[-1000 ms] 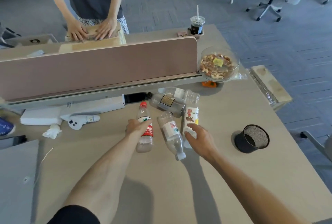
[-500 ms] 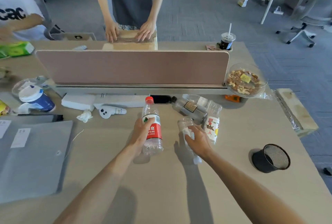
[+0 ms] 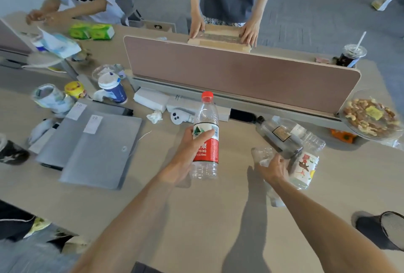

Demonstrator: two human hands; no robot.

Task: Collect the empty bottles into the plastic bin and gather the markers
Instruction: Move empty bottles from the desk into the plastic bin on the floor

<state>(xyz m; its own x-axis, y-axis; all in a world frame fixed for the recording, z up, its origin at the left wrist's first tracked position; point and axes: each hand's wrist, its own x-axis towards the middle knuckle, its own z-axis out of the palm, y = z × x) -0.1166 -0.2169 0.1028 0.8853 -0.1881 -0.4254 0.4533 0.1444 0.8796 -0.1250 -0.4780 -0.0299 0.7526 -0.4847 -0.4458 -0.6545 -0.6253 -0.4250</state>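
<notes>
Gripping red "SPRING 550ml" bottle (image 3: pixel 206 139), left hand (image 3: pixel 188 152).

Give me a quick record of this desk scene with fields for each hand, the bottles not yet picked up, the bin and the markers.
left hand: gripping the red-label bottle upright, red cap on top
right hand: closed on a crumpled clear bottle
bottles left on desk: dark-label bottle lying on its side; cartoon-label bottle beside it; another clear one behind them
plastic bin: not in view
markers: none clearly visible
nearby: black mesh cup at right edge, bowl of nuts
</notes>
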